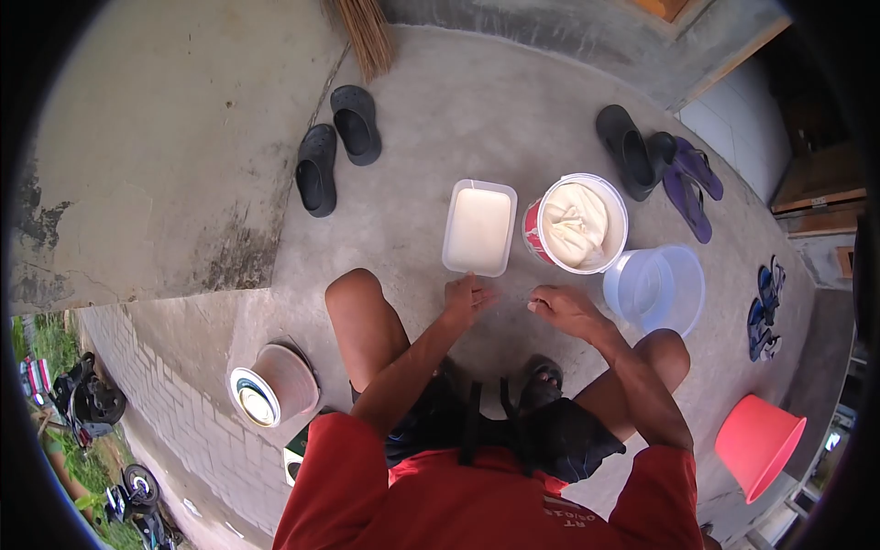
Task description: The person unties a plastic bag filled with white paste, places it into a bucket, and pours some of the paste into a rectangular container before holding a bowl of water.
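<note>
My left hand (468,296) is just below the near edge of a clear rectangular plastic container (479,229) filled with a pale cream substance. Its fingers point to the right, stretched out and partly blurred, with nothing visible in them. To its right, my right hand (566,308) is closed, fingers curled inward; whatever it may hold is hidden. Beyond that hand stands a white bucket (533,231) with red print, holding a bunched cream-coloured cloth (575,225). A translucent bluish tub (678,286) is beside the bucket, on the right.
Dark clogs (317,171) lie at the upper left. Another dark clog (627,151) and purple flip-flops (686,202) are beyond the bucket. Blue sandals (759,316) and a red bucket (753,445) are at right. A round tub (286,380) stands at left. A broom (364,37) leans at the top.
</note>
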The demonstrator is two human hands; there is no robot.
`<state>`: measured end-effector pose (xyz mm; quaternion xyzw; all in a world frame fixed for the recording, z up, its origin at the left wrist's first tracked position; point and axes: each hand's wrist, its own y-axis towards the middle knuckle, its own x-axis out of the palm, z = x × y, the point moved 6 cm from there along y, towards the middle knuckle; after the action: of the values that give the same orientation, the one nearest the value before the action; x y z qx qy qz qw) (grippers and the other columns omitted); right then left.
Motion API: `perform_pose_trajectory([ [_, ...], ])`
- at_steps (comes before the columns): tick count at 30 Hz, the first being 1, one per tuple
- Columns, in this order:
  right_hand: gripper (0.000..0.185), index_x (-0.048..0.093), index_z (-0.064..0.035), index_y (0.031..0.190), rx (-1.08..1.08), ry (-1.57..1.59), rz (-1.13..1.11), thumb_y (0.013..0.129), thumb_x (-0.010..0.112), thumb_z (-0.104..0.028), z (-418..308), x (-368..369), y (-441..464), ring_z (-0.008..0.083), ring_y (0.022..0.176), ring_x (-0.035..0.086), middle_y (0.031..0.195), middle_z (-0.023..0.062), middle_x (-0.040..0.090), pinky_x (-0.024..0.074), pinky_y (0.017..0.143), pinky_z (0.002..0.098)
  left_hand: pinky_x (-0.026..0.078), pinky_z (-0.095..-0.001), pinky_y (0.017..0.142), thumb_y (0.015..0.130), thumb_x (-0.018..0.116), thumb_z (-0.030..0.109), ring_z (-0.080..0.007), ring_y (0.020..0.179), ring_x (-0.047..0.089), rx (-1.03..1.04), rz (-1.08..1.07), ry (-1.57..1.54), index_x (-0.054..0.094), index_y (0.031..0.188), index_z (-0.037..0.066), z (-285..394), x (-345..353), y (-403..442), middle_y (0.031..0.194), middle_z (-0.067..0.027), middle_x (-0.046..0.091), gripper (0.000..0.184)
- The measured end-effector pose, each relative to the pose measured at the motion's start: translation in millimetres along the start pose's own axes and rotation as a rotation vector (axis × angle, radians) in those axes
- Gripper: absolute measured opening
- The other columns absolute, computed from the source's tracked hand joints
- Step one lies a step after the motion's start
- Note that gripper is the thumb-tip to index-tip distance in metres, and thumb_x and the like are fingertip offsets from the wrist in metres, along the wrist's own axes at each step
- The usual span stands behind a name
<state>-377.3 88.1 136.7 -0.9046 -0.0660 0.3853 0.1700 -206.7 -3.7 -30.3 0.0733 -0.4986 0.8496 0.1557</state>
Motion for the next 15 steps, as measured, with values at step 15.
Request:
perform_pose_trajectory([
  [15, 0.054, 0.044, -0.0093, 0.146, 0.596, 1.028, 0.544, 0.093, 0.056, -0.009, 65.1, 120.2, 85.2, 0.0149, 0.074, 0.065, 0.109, 0.0078, 0.052, 0.057, 0.057, 0.0287, 0.05, -0.0462, 0.076, 0.094, 0.056, 0.008, -0.0389, 0.092, 0.062, 1.029, 0.301, 1.044, 0.059, 0.118, 0.006, 101.5, -9.2, -7.4, 0.102, -0.018, 0.061, 0.025],
])
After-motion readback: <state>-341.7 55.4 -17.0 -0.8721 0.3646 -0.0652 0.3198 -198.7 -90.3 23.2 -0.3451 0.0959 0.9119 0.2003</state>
